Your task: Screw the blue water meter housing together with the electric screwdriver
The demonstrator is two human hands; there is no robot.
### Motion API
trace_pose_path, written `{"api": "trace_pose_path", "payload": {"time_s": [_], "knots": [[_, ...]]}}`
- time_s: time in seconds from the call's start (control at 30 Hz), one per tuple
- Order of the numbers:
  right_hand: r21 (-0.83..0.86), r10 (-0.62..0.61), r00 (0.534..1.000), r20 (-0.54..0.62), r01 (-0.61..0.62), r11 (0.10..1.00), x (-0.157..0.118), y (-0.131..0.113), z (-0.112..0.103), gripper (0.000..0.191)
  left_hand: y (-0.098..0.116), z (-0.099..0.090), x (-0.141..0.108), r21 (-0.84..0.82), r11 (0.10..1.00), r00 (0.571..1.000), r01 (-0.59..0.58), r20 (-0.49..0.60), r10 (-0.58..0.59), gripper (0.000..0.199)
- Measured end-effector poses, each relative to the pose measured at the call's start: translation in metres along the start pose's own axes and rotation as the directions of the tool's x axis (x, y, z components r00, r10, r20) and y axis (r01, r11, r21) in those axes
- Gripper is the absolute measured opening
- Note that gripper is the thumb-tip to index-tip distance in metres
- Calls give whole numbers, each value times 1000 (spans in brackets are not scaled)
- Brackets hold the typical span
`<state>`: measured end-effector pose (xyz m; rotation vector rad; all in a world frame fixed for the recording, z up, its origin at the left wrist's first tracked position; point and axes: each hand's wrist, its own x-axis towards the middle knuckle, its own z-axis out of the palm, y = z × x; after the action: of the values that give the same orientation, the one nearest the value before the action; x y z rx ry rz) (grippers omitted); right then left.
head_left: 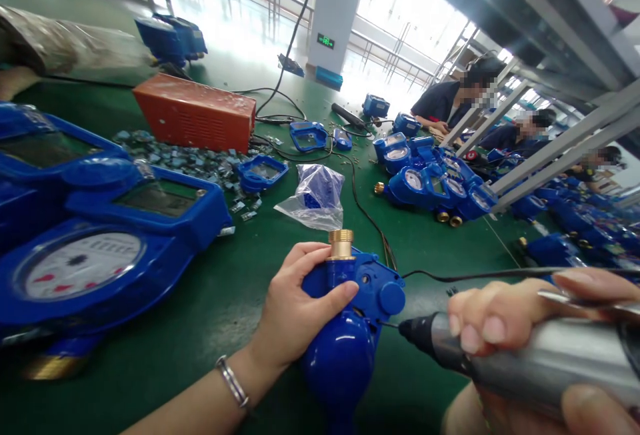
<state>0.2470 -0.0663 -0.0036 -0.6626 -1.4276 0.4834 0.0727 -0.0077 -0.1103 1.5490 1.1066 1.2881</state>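
Observation:
A blue water meter (340,355) with a threaded brass end lies on the green table at the bottom centre, its round blue cap facing up. My left hand (295,301) is wrapped round its neck just below the brass end, thumb across the blue body. At the right, my right hand (520,318) grips a silver electric screwdriver (545,361) with a black nose. The thin bit points left and reaches the side of the meter; whether it sits in a screw cannot be made out.
Large blue meters (100,241) fill the left side. Behind stand an orange box (195,111), small scattered parts (185,165) and a plastic bag (317,195) of blue pieces. More meters (430,178) lie at right, near seated people (445,101) and metal shelf posts. Cables cross the table.

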Motion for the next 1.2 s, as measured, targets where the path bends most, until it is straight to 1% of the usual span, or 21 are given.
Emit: {"api": "trace_pose_path", "payload": {"time_s": [0.07,0.1,0.17,0.23,0.33,0.47,0.53,0.6,0.7,0.83,0.9,1.0,1.07,1.17,1.2], "knots": [[39,-33,999,-28,34,999,-7,4,-5,24,1,0,-1,10,1000,1000,-6,5,6,36],[35,-17,999,-32,18,999,-10,4,-6,27,1,0,-1,14,1000,1000,-7,7,7,36],[17,6,1000,-21,-6,1000,-17,1,-2,35,2,0,-1,22,1000,1000,-8,3,8,37],[-8,6,1000,-9,-6,1000,-22,-3,5,39,2,0,-1,33,999,1000,-13,-2,13,38],[-78,-37,999,-26,35,996,-31,-3,19,37,2,1,0,39,999,1000,-27,-12,27,40],[-202,-5,995,-99,-15,979,-39,6,31,38,3,2,-1,18,999,999,-38,-29,39,41],[-246,12,993,-118,-41,968,-41,10,34,38,4,2,-2,9,999,999,-42,-32,42,42],[-269,7,993,-121,-39,962,-43,11,34,38,4,2,-3,1,999,998,-45,-31,45,42],[-295,-18,997,-82,-7,955,-45,11,30,40,3,2,-3,-9,999,998,-47,-31,46,42],[-334,-32,998,50,47,941,-48,9,25,44,1,2,-4,-12,998,998,-56,-28,55,43],[-337,-27,997,71,49,940,-47,9,24,43,1,2,-5,-13,998,998,-62,-28,62,42],[-289,2,1000,-12,-5,957,-43,10,27,39,0,2,-6,-17,997,997,-69,-34,69,42],[-237,11,999,-44,-21,971,-40,12,29,37,1,2,-6,-17,997,997,-72,-40,71,42],[-205,13,1000,-12,-16,979,-39,13,29,36,1,2,-6,-12,997,996,-73,-43,72,41],[-208,12,1000,-24,-17,978,-39,13,28,35,1,2,-6,-12,997,996,-75,-44,74,40]]}}
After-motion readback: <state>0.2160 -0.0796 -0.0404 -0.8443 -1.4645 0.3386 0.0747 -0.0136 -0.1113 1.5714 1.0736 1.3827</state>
